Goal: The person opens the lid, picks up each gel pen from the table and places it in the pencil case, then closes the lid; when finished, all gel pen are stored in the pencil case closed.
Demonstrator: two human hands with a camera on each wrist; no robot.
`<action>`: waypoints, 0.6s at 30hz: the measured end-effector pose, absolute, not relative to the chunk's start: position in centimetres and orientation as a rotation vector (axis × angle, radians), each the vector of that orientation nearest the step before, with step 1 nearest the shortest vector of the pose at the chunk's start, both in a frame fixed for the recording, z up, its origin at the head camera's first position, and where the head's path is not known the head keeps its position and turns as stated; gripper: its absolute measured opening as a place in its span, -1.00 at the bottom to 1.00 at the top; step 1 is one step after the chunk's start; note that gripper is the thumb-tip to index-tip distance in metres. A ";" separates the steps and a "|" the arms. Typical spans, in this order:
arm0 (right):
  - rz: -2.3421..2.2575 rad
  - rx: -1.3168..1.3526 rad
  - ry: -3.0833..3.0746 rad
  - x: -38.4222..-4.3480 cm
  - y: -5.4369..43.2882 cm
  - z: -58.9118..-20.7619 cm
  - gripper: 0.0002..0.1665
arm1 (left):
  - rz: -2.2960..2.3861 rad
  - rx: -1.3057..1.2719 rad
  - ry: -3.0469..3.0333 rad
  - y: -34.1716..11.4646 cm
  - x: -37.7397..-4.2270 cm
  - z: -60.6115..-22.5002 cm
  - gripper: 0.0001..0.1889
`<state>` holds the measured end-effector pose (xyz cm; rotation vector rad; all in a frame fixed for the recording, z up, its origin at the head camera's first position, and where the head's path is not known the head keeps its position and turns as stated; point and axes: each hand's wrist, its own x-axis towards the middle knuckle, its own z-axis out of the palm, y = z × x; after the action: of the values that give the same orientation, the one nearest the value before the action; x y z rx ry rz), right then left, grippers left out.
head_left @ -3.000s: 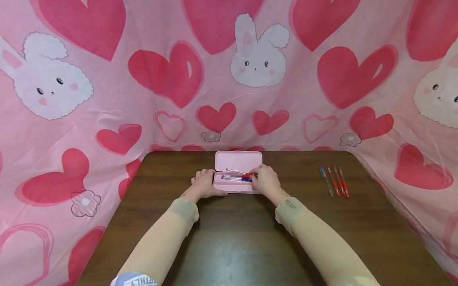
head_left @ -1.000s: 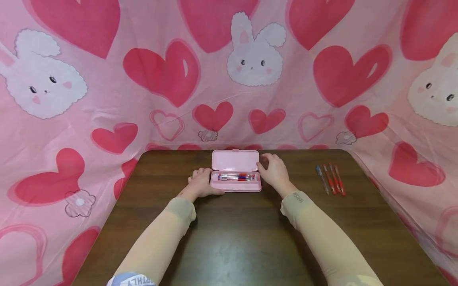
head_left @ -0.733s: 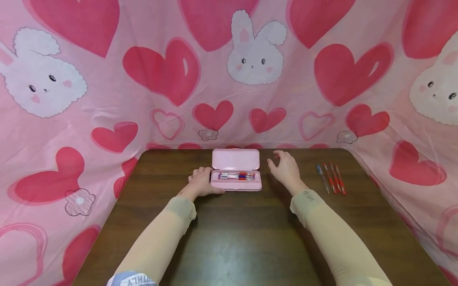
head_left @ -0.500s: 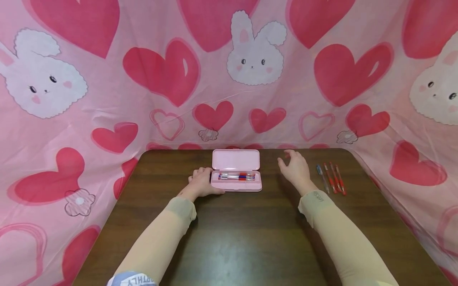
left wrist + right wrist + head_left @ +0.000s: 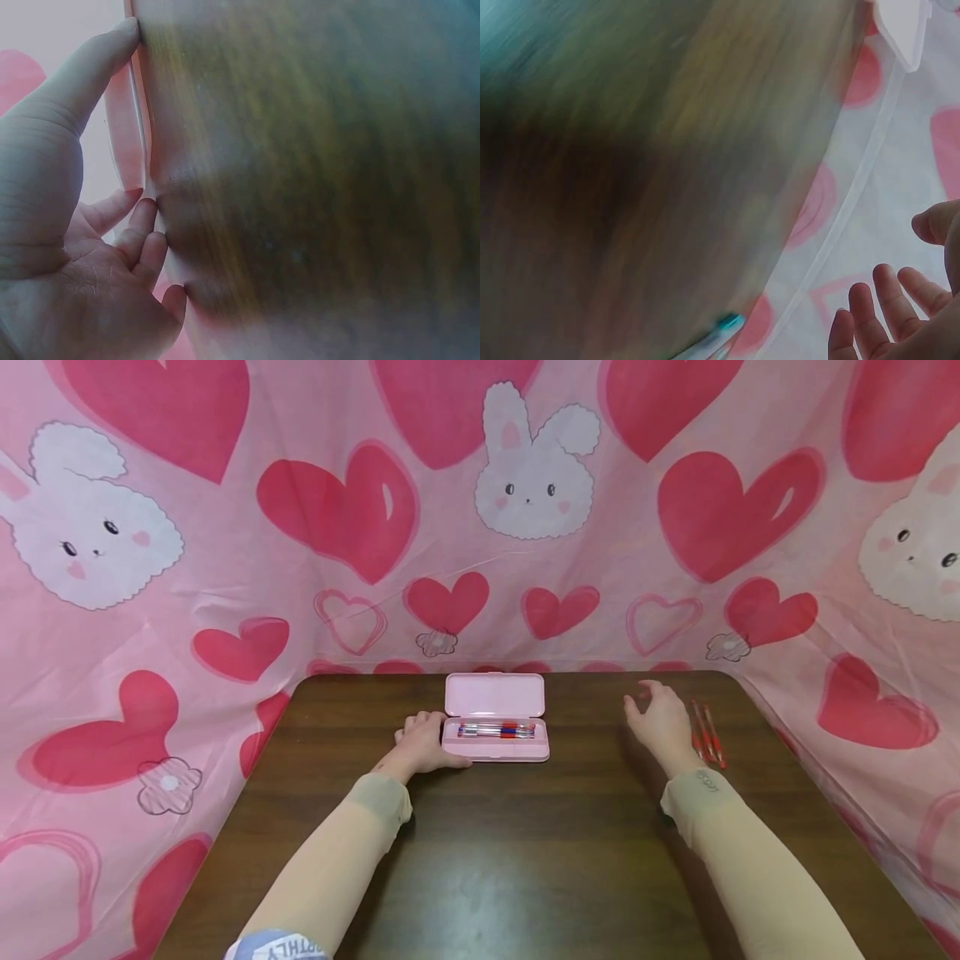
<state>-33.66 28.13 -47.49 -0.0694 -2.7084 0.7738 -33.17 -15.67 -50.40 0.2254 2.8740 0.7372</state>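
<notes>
A pink pencil case (image 5: 480, 751) lies with its lid (image 5: 495, 695) raised at the back of the table. Several pens (image 5: 487, 731) with red and blue parts lie inside its rear compartment. My left hand (image 5: 422, 745) holds the case's left end, thumb along the front edge and fingers at the side; the left wrist view shows the thumb against the case wall (image 5: 126, 135). Off to the right, my right hand (image 5: 663, 722) holds nothing, its fingers loosely bent, just left of the red pens (image 5: 709, 735). A blue-tipped pen (image 5: 712, 337) shows in the right wrist view; from the head it is hidden behind that hand.
The brown wooden table (image 5: 480, 860) has rounded far corners. A pink cloth (image 5: 442, 552) printed with hearts and rabbits hangs right behind it and along both sides.
My right hand has let go of a pen in the case and moved right to the loose pens, covering the blue one. The left hand stays at the case.
</notes>
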 end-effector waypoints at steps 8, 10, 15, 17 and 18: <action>0.753 -0.115 -2.668 -32.7 30.8 -47.6 -0.38 | 0.736 0.225 2.872 -15.7 -33.2 -50.4 0.10; 0.752 -0.125 -2.663 -32.4 31.4 -47.6 -0.39 | 0.738 0.226 2.872 -15.7 -33.1 -50.3 0.10; 0.725 -0.168 -2.668 -31.9 33.1 -48.2 -0.42 | 0.747 0.226 2.872 -15.7 -33.1 -50.3 0.09; 0.713 -0.191 -2.673 -31.8 33.7 -48.4 -0.42 | 0.745 0.224 2.871 -15.7 -33.1 -50.3 0.09; 0.715 -0.203 -2.674 -31.7 34.0 -48.5 -0.43 | 0.743 0.223 2.872 -15.7 -33.1 -50.3 0.09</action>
<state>-31.72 33.97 -48.53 -0.2029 -2.6738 0.7150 -33.10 -15.66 -50.34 0.2232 2.8721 0.7425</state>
